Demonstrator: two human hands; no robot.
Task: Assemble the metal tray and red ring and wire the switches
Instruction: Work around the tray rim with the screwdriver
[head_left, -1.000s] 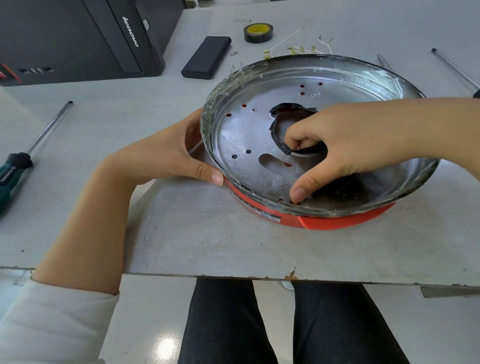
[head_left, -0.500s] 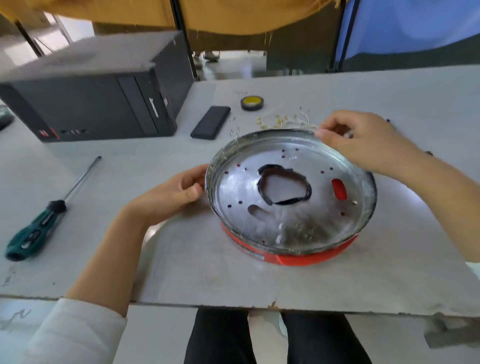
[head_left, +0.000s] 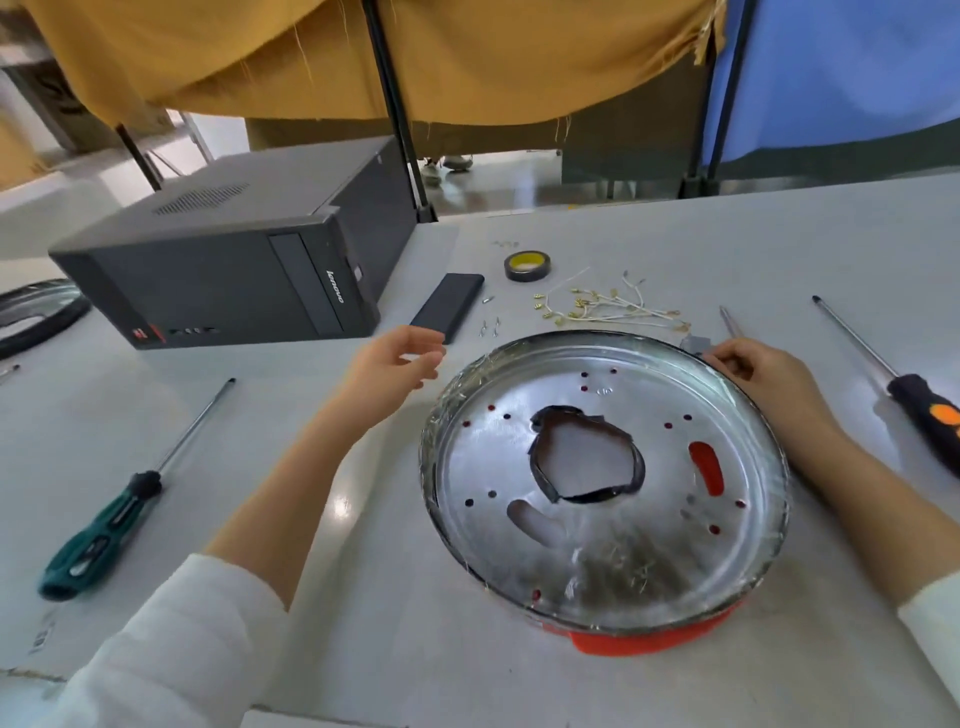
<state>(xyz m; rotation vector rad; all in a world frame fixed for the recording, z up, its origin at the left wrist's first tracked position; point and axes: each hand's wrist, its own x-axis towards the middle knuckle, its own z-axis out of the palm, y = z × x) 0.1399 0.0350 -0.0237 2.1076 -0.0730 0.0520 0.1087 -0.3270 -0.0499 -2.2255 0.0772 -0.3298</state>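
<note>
My right hand (head_left: 756, 371) pinches a small grey part (head_left: 695, 344) at the metal tray (head_left: 597, 582)'s far rim; left hand (head_left: 389, 366) hovers open, empty, beside the wires (head_left: 608, 306).

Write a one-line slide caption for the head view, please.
Metal tray sits on red ring; right hand at its far rim, left hand lifted beside it.

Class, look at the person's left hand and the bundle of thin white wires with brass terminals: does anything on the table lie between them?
Yes. The flat black rectangular block and a few small loose screws lie between the left hand and the wire bundle.
</note>
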